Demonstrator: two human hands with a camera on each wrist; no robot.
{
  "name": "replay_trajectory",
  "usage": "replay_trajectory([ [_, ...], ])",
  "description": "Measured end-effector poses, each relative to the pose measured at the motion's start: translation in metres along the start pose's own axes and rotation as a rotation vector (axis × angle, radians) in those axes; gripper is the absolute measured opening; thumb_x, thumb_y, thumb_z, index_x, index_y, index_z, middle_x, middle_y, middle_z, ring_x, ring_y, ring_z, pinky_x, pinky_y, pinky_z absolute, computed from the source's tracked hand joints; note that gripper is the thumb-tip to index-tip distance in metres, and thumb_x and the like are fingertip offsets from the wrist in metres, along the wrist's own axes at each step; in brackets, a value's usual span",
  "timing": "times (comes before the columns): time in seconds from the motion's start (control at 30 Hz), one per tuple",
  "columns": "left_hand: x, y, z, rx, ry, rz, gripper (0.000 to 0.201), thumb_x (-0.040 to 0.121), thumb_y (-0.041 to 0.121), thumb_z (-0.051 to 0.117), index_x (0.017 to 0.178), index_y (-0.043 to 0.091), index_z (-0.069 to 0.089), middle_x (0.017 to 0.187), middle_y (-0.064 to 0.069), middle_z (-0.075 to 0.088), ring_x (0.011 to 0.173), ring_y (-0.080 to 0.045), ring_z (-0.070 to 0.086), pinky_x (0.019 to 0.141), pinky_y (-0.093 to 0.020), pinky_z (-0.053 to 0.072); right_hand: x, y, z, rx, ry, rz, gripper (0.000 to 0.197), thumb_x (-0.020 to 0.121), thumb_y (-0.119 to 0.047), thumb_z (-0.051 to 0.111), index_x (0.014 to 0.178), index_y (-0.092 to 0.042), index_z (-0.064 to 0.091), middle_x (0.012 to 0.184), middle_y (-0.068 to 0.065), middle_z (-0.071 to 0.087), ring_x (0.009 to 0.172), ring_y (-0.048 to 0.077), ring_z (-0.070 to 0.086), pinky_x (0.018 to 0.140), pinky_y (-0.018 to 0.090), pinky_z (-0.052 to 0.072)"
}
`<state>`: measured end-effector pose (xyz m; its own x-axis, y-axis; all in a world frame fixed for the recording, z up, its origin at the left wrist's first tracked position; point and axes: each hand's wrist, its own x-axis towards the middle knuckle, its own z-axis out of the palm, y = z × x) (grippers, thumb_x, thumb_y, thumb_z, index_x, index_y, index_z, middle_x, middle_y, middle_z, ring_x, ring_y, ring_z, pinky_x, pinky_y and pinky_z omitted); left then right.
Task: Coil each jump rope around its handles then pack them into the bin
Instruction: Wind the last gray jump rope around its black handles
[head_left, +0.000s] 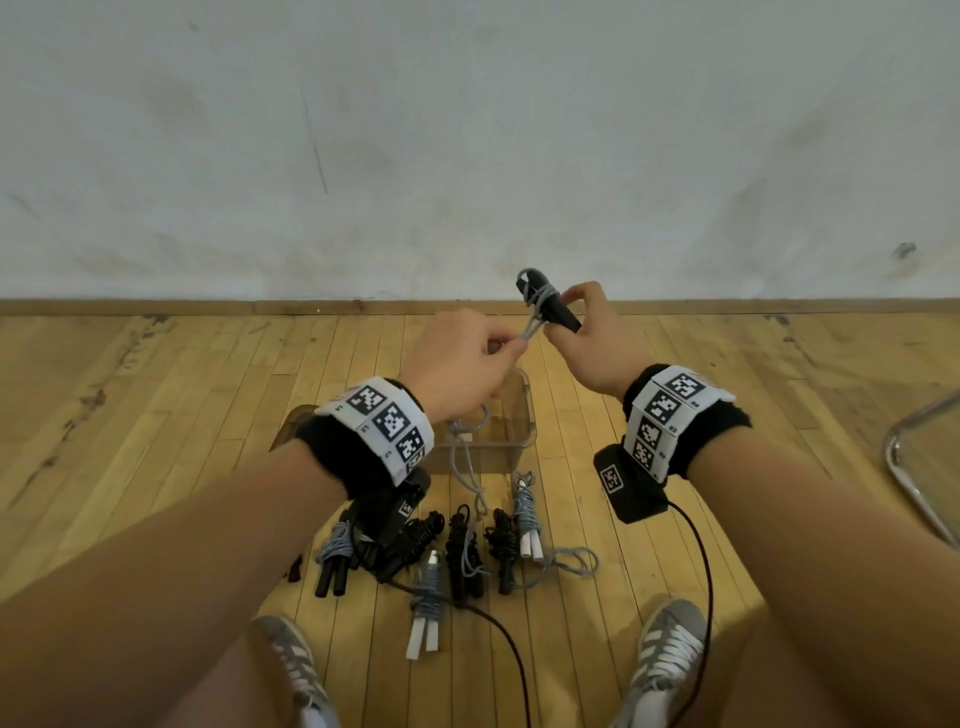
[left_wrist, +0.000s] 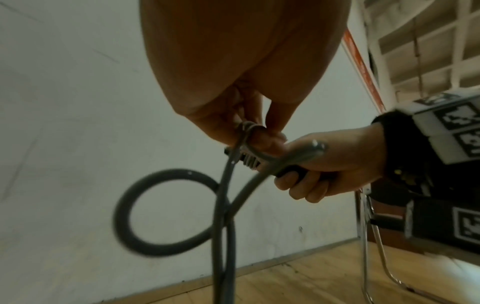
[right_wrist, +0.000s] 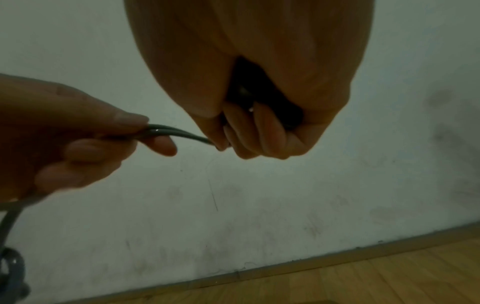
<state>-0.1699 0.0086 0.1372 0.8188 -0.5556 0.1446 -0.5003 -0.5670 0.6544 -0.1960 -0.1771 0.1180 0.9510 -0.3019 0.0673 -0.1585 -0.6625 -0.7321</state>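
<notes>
My right hand (head_left: 576, 332) grips the black handles (head_left: 553, 306) of a jump rope, raised above the floor, with a few turns of grey rope (head_left: 535, 312) wound around them. My left hand (head_left: 467, 358) pinches the doubled grey rope (right_wrist: 176, 131) just left of the handles. The loose rope (left_wrist: 221, 216) hangs down from the left hand in a loop, toward the clear plastic bin (head_left: 514, 431) on the floor below. In the right wrist view the right hand's fingers (right_wrist: 259, 131) curl around the dark handles.
Several coiled jump ropes lie on the wooden floor in front of the bin: black ones (head_left: 460, 551) and grey ones with white handles (head_left: 426, 608). A chrome chair frame (head_left: 914, 478) stands at the right. My shoes (head_left: 670, 644) are near the bottom edge. A white wall is beyond.
</notes>
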Motion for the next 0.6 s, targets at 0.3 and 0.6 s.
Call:
replay_trajectory([
  [0.3,0.003,0.003,-0.015,-0.098,-0.127,-0.084,0.022,0.103,0.031,0.057,0.093,0.024,0.075,0.064,0.008,0.066,0.051,0.000,0.064,0.057,-0.034,0.051,-0.002,-0.004,-0.006,-0.612,-0.049,-0.109,0.016,0.101,-0.030,0.053,0.106,-0.020,0.042,0.081,-0.001,0.057,0.065,0.019,0.055,0.053,0.032,0.038],
  [0.6,0.019,-0.017,-0.035,-0.133,0.081,-0.037,0.020,0.089,0.044,0.074,0.091,0.024,0.079,0.067,0.011,0.066,0.051,0.003,0.053,0.060,-0.024,0.042,-0.013,-0.015,-0.007,-0.494,-0.388,-0.409,0.008,0.093,-0.033,0.067,0.098,-0.028,0.064,0.076,-0.008,0.064,0.070,0.011,0.058,0.065,0.031,0.046],
])
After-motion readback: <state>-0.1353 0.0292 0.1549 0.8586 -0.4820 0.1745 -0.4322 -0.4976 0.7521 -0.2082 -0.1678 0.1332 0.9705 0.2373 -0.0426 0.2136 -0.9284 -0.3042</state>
